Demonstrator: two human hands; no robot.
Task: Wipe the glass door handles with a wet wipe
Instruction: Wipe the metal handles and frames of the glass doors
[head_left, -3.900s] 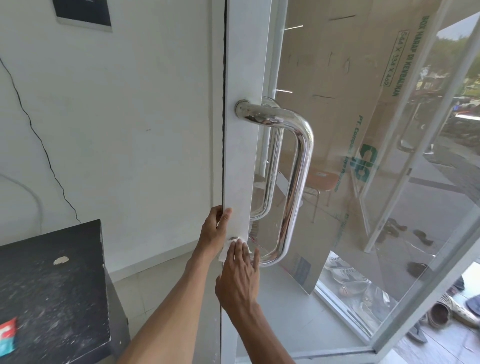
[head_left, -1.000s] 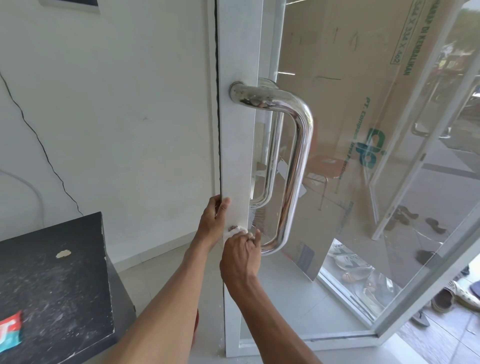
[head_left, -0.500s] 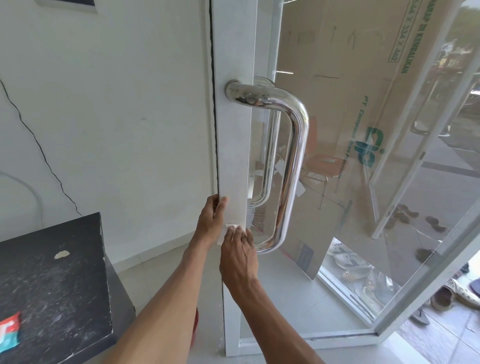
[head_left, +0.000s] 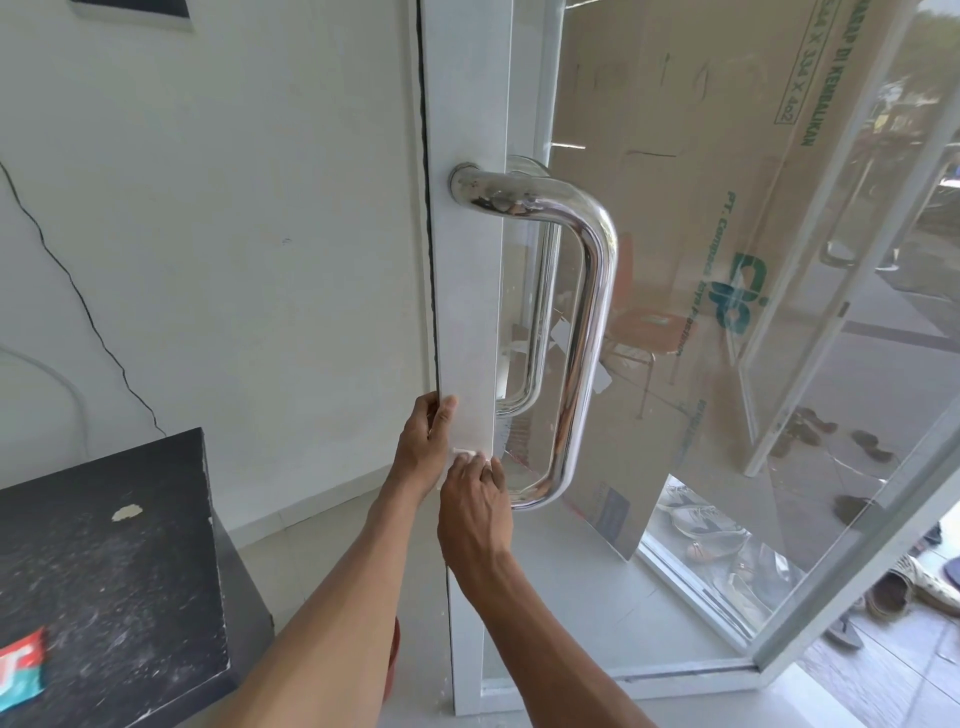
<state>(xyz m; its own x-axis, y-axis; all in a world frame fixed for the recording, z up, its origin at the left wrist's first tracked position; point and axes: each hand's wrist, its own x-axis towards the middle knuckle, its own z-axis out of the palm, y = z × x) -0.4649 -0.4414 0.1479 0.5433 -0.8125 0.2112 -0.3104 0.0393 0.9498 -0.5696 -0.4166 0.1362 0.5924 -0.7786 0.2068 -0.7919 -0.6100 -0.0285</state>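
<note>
The left hand (head_left: 422, 449) and right hand (head_left: 474, 514) are bare. The left arm (head_left: 332, 613) and right arm (head_left: 550, 642) are bare too.

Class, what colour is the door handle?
The door handle is shiny silver chrome; head view shows it best.

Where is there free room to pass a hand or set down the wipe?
Free: the loop between chrome handle and door frame; the black cabinet top between chip and packet. Crowded: the handle's lower end, where left hand, right hand and wipe meet.

The entrance of a small shop or office; a white-framed glass door (head_left: 467, 312) with a steel pull handle (head_left: 592, 312); shoes (head_left: 919, 584) lie at the threshold.
</note>
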